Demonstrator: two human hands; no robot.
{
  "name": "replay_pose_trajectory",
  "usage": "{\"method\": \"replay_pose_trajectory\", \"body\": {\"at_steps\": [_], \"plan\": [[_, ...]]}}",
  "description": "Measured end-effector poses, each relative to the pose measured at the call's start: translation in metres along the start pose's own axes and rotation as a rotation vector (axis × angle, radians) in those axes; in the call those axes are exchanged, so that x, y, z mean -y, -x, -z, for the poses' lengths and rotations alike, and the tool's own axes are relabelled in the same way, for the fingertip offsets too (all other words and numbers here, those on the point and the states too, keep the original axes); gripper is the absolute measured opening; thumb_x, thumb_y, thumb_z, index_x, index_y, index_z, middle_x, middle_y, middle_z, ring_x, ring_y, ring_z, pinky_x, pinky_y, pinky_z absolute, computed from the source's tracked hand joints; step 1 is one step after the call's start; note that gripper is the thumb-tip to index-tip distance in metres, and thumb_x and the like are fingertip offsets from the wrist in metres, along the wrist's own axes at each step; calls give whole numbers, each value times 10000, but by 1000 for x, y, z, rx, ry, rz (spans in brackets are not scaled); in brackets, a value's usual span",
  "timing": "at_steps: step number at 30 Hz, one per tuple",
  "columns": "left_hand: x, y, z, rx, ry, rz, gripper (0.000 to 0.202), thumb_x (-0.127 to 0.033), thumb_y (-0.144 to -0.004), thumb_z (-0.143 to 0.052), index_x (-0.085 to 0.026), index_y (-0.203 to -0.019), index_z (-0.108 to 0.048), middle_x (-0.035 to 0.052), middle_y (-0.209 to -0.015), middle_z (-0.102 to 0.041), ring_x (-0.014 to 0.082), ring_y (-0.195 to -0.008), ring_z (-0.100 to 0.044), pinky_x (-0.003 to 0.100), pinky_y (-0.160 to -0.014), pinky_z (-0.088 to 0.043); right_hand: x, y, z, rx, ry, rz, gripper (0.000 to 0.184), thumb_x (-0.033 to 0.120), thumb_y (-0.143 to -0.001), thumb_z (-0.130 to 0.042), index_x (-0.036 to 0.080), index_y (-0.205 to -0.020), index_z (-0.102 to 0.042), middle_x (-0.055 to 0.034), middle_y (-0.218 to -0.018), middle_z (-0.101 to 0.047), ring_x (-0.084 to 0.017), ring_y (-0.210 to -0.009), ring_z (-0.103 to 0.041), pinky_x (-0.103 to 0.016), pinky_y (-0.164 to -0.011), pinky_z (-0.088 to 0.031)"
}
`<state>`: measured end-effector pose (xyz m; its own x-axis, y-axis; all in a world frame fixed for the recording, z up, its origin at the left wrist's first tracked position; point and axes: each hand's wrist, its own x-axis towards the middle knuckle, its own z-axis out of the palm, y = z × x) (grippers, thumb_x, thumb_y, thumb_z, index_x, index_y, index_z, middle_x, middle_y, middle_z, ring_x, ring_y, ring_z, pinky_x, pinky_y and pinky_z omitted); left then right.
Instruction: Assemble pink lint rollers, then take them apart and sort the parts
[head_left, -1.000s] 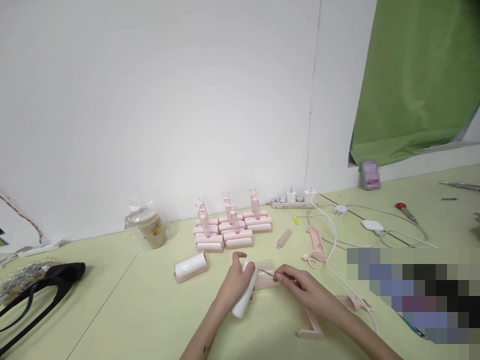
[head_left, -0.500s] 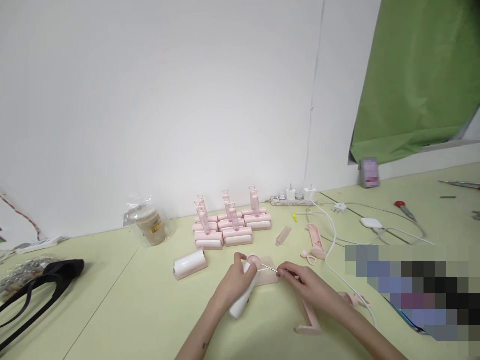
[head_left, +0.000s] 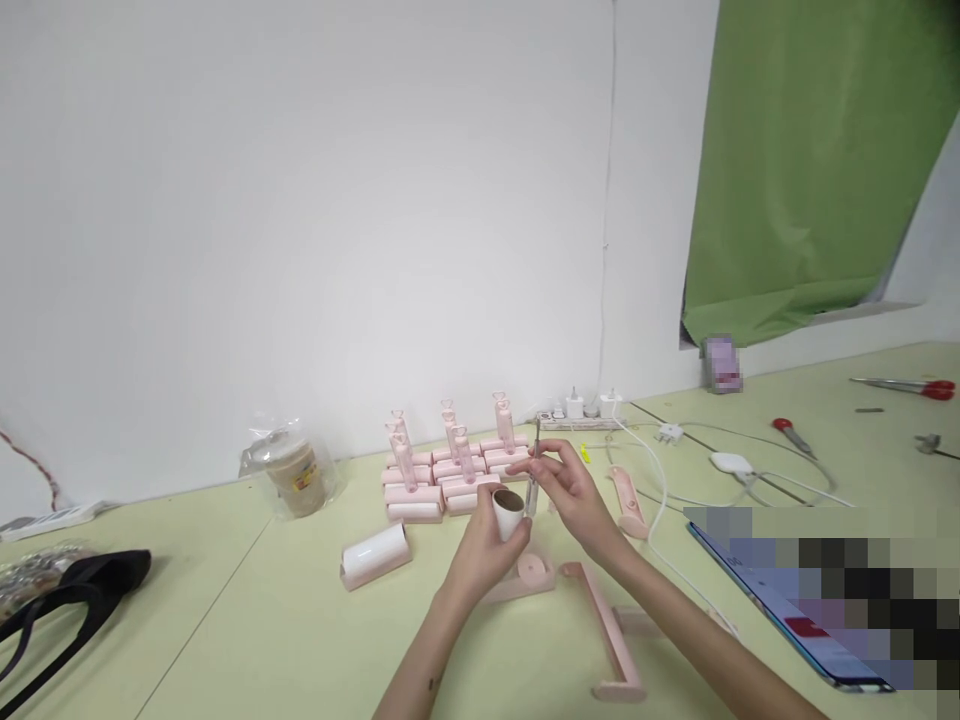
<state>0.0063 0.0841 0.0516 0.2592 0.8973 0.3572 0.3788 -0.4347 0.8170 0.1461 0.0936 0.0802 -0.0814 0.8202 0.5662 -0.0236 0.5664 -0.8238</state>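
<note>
My left hand (head_left: 480,553) is closed round a white paper roll (head_left: 508,512), held upright above the table with its brown open core end facing me. My right hand (head_left: 571,493) pinches a thin metal rod (head_left: 534,470), held nearly upright just right of the roll's end. Below the hands a pink cap piece (head_left: 534,572) and a pink handle frame (head_left: 604,630) lie on the table. Behind them stand several assembled pink lint rollers (head_left: 450,465) in rows.
A white roll in a pink cover (head_left: 375,553) lies left of my hands. A wrapped cup (head_left: 294,478) and black bag straps (head_left: 52,600) are further left. A power strip (head_left: 581,412), white cables (head_left: 660,500), a pink handle (head_left: 624,500), a phone (head_left: 787,600) and red-handled tools (head_left: 791,432) lie right.
The left hand lifted the roll off the table and turned its open end toward me. The pink cap now lies on the table. The right hand raised the rod upright.
</note>
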Motion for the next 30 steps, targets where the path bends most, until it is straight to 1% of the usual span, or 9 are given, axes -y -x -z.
{"method": "replay_pose_trajectory", "body": {"at_steps": [5,9,12,15,17,19,23,25,30], "plan": [[3,-4,-2,-20,9,-19,224,-228,-738,-499,-203,-924,-376,9,-853,-524,161,-782,-520,304,-750,-392,-10,-1,-5,-75,-58,43,166,386,-856,-409,252,-923,-338,-50,-889,-677,-194,-951,-573,-361,-805,-415],[-1,-4,-2,-70,51,-40,232,-258,-770,-486,-203,-964,-373,28,-915,-541,163,-851,-530,299,-772,-395,-29,6,-5,104,-15,-36,215,413,-854,-393,249,-991,-375,-86,-1136,-569,-180,-1097,-477,-379,-925,-344],[-6,-7,-1,-155,83,-42,263,-290,-798,-462,-205,-1016,-342,51,-991,-528,161,-933,-516,293,-809,-385,-47,17,-2,199,42,-95,443,420,-799,-489,252,-1183,-344,-95,-1326,-374,-186,-1222,-321,-376,-972,-291],[-10,-12,-1,-290,121,-46,295,-319,-797,-475,-208,-1031,-334,61,-1014,-508,164,-967,-503,296,-829,-377,-60,28,-2,345,114,-216,672,391,-651,-660,256,-1237,-359,-94,-1283,-430,-243,-1187,-370,-408,-912,-356],[-13,-15,-1,-371,195,-64,316,-335,-791,-489,-212,-1040,-338,61,-1012,-505,164,-959,-511,298,-824,-384,-64,31,-6,389,150,-257,460,366,-619,-682,228,-1042,-564,-72,-1097,-586,-261,-1049,-504,-435,-916,-338],[-15,-17,1,-429,275,-76,359,-345,-778,-507,-216,-1061,-328,62,-1007,-509,166,-932,-530,303,-808,-398,-65,32,-12,354,146,-251,190,362,-666,-634,200,-765,-651,-42,-856,-664,-238,-861,-595,-444,-923,-316],[-13,-14,12,-486,240,-80,453,-326,-762,-520,-222,-1111,-250,71,-1036,-496,168,-923,-541,314,-800,-405,-62,26,-11,145,94,-246,195,378,-707,-574,193,-740,-626,-36,-794,-651,-218,-808,-594,-369,-810,-413],[-7,-10,16,-384,118,-94,397,-308,-789,-475,-220,-1107,-254,71,-1044,-496,168,-945,-529,315,-813,-399,-59,22,1,-29,69,-249,221,393,-733,-524,191,-793,-593,-38,-803,-629,-211,-826,-579,-343,-780,-425],[18,-2,5,203,-449,-134,390,-352,-772,-504,-222,-1122,-394,71,-1051,-535,238,-978,-499,361,-800,-400,-49,15,38,-355,29,-260,226,374,-778,-421,190,-817,-547,-8,-678,-557,-178,-736,-562,-321,-726,-438]]}}
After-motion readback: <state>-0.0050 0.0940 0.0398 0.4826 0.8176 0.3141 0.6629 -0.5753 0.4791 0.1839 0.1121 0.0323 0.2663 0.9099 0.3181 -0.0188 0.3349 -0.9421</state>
